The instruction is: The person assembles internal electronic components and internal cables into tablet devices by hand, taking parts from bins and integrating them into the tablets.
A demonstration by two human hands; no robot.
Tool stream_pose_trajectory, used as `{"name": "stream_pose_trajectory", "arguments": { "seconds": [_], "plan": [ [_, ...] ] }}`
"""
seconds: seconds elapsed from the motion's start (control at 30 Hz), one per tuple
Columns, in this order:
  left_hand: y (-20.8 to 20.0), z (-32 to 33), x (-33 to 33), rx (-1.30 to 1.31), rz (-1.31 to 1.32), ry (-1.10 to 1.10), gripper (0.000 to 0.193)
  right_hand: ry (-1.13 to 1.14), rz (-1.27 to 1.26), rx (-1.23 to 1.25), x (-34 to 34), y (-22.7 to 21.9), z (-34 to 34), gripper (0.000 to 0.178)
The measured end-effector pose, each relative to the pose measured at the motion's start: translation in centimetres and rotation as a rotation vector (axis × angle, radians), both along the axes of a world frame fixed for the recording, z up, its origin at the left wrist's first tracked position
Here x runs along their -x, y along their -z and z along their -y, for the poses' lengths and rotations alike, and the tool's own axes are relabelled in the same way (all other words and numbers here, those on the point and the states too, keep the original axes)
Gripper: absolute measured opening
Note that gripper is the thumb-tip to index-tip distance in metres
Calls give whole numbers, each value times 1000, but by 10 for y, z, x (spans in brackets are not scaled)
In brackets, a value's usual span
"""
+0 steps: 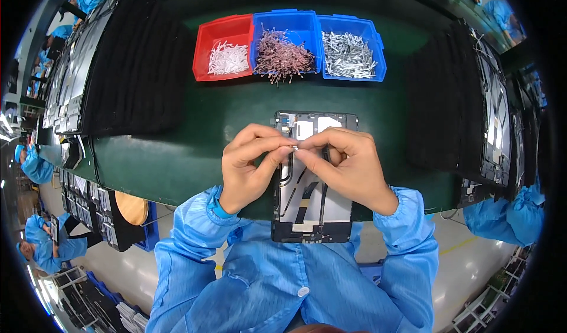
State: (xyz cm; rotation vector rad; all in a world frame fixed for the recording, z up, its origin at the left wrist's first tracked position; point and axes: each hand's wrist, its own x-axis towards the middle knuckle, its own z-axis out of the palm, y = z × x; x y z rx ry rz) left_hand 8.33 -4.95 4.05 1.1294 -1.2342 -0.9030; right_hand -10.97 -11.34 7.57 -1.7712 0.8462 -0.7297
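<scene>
An opened tablet (331, 206), its inner side up, lies on the green table and reaches over the front edge toward me. Above its upper half, my left hand (253, 163) and my right hand (345, 160) meet, thumbs and forefingers pinched together. Between the fingertips shows a tiny whitish piece (295, 148), too small to name; both hands seem to hold it. Black cables and grey plates show inside the tablet, partly covered by my right hand. A blue band circles my left wrist.
At the back stand a red bin (201, 52) of white strips, a blue bin (295, 20) of thin pinkish wired parts and another blue bin (378, 55) of silvery strips. Black racks of panels stand left (133, 67) and right (437, 108). Co-workers in blue sit beyond.
</scene>
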Motion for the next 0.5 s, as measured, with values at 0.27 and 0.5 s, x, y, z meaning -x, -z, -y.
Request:
{"name": "stream_pose_trajectory", "arguments": {
  "seconds": [0.27,0.5],
  "plan": [
    [-4,3,-1,215,303,-99,21,28,92,341,-10,12,0,13],
    [-13,-4,-12,416,755,-173,27,64,-22,637,-12,7,-5,12]
  ]
}}
